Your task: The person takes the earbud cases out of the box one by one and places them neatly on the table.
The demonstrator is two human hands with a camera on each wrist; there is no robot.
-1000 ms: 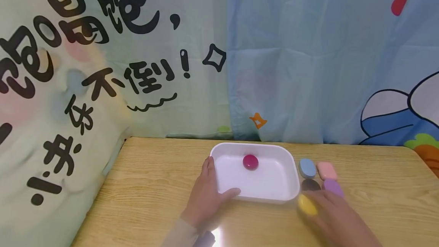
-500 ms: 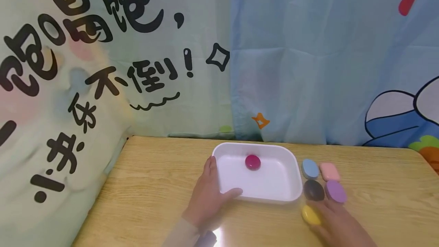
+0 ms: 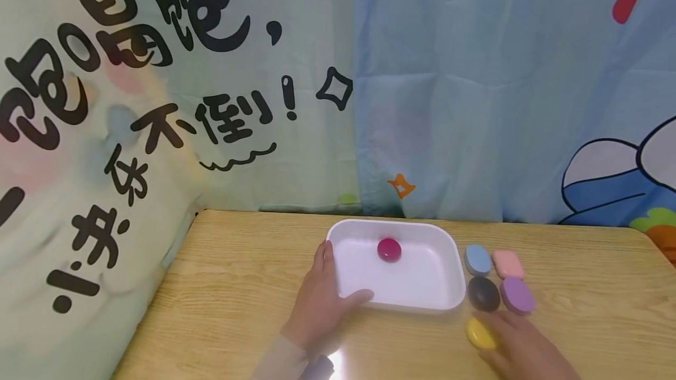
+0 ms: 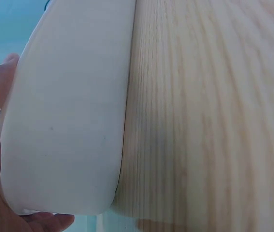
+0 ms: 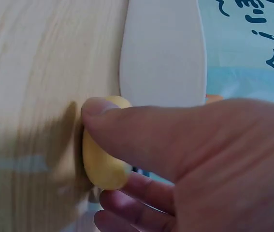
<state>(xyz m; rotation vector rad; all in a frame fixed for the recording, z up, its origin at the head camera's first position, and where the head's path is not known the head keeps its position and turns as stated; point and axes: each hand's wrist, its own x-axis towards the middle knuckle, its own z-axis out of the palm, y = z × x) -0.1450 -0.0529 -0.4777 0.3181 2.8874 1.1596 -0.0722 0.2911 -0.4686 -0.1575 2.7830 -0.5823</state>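
My left hand grips the left end of a white rectangular tray, thumb over its near rim and fingers along its left side. In the left wrist view the tray's outer wall fills much of the picture beside the hand. Inside the tray lies a round magenta piece. To the right of the tray, my right hand pinches a smooth yellow oval piece close to the table. The right wrist view shows the thumb pressed on this yellow piece, with other fingers partly hidden beneath.
Beside the tray's right end lie a dark round piece, a purple piece, a blue piece and a pink square piece. They rest on a wooden table. Printed cloth hangs behind.
My right hand has shifted slightly toward the front edge with the yellow piece, uncovering more of the dark and purple pieces. The left hand keeps its hold; the head view has shifted slightly.
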